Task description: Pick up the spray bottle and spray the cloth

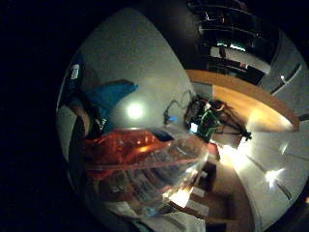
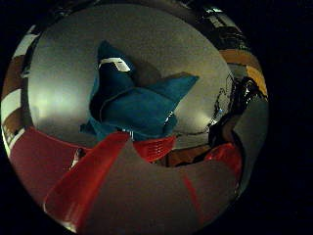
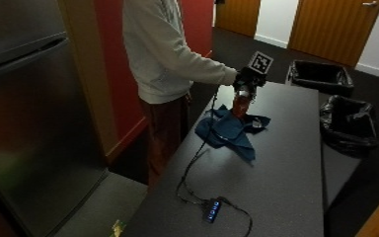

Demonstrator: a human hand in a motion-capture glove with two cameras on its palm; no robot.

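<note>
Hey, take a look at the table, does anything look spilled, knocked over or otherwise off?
Nothing looks spilled or damaged. The blue cloth lies crumpled in a heap on the grey table rather than spread flat. The gloved right hand holds the spray bottle over the cloth. A small hub with blue lights sits near the table's near end, apart from the cloth.

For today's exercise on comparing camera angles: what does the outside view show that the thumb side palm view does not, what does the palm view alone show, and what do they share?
Only the outside view shows the person standing at the table, the gloved right hand gripping the spray bottle above the cloth, a small blue-lit device on a cable, and two black bins beside the table. Only the thumb side palm view shows the white tag on the cloth and the bottle's red parts close up. Both show the blue cloth crumpled on the grey table, with the bottle near it.
</note>
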